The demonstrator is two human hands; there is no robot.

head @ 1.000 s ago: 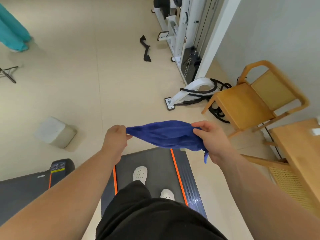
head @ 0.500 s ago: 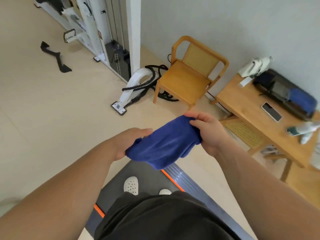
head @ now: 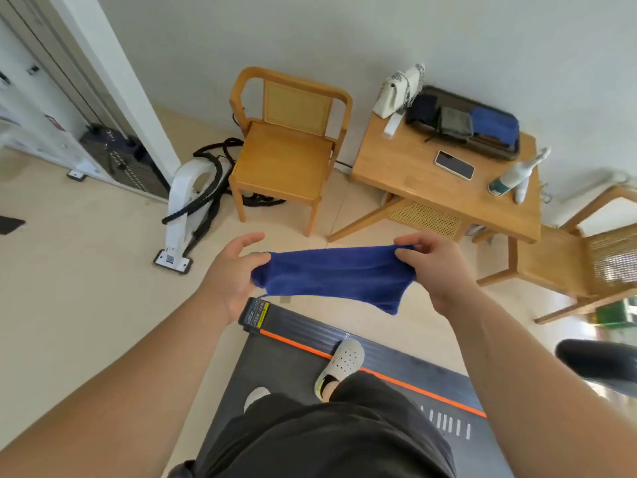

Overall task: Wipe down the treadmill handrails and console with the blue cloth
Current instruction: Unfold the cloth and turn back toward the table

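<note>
Fuzzy matt cloth [head: 331, 276], smooth wooden table [head: 406, 167]

Treadmill deck [head: 286, 370] partly covered by dark shorts [head: 327, 443] and cut off at bottom edge; handrails and console out of frame. One white shoe [head: 256, 396] mostly hidden under shorts. Print on yellow label [head: 256, 313] at deck's corner too small to read. Right-edge chair [head: 565, 267] cropped, blurred.
</note>
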